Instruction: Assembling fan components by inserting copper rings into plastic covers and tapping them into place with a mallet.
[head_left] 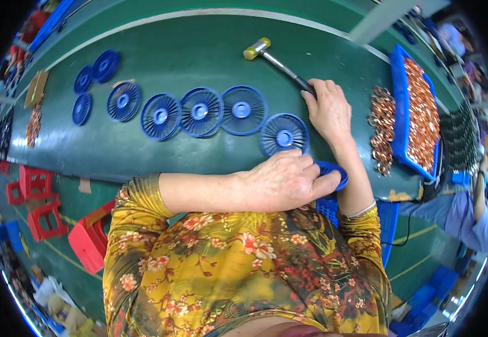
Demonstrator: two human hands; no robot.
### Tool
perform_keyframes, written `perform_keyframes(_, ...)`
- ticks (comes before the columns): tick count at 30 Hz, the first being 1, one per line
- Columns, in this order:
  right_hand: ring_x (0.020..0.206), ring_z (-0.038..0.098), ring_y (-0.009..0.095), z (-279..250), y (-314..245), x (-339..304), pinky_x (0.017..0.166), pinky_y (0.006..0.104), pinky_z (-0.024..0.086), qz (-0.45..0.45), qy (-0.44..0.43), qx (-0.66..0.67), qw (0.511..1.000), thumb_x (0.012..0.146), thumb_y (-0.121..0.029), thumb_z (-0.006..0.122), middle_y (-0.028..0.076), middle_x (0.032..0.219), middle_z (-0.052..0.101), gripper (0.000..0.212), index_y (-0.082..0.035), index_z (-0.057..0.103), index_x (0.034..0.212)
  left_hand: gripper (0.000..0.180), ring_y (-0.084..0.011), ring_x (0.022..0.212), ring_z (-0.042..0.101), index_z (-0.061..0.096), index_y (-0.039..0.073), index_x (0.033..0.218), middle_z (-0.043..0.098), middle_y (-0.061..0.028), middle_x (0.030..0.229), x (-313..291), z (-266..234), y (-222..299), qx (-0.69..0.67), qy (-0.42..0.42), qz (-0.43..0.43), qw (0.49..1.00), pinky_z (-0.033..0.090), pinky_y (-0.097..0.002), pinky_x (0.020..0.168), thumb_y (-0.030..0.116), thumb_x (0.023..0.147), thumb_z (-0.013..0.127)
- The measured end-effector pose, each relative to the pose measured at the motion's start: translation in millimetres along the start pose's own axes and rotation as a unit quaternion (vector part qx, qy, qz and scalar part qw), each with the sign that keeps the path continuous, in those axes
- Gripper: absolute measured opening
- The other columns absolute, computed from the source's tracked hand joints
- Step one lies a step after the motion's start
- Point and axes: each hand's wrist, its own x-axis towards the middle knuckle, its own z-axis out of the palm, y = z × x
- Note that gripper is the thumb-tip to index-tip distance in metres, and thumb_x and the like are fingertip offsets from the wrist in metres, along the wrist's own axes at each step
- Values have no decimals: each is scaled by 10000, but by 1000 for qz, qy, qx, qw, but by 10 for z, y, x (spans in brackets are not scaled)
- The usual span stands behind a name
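Mallet (281,67): gripped by right hand (329,109); stray swing could crack blue wheel (285,137) on its near side.
Blue ring (342,177): pinched by left hand (286,178), nearer wearer than mallet; slack thumb could drop it.

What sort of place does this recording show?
Most likely a factory assembly workshop: a long green worktable holds round blue plastic-looking discs, a rectangular blue tray is heaped with small coppery metal pieces, and the right hand grips a metal-shafted hammer with yellow faces.
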Motion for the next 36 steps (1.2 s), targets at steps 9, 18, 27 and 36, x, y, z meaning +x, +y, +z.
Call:
perform_keyframes(9, 607, 580, 116, -626, 555, -887, 533, 278, 455, 219, 37, 291, 931, 938, -215, 531, 72, 762, 638, 252, 4, 589, 1048, 332, -360, 1105, 542, 548, 111, 1125, 573, -224, 1109, 432, 689, -235, 26, -11, -13, 1000, 427, -458, 976, 162, 797, 570)
perform_keyframes(18, 606, 483, 26, -1251, 365, -1729, 502, 162, 375, 279, 119, 427, 852, 982, -159, 463, 24, 840, 605, 274, 12, 530, 1185, 436, -423, 1304, 336, 655, 147, 1113, 359, -285, 1385, 520, 786, -444, -73, -7, -133, 988, 307, -445, 1080, 335, 730, 745)
perform_keyframes(27, 719, 592, 175, -984, 357, -2083, 686, 312, 493, 273, -48, 221, 935, 950, -75, 477, 121, 974, 653, 356, -28, 496, 1303, 932, -388, 1124, 504, 302, -24, 1320, 524, -245, 1171, 650, 733, -418, -102, 22, -181, 978, 411, -431, 978, 281, 615, 830)
perform_keyframes(36, 939, 603, 409, -833, 284, -1857, 771, 437, 500, 217, -22, 131, 967, 935, -98, 482, 244, 1092, 603, 316, -55, 533, 1244, 1045, -390, 1233, 452, 190, 25, 1414, 454, -241, 1326, 682, 657, -400, -147, -49, -262, 952, 387, -432, 1034, 372, 651, 814)
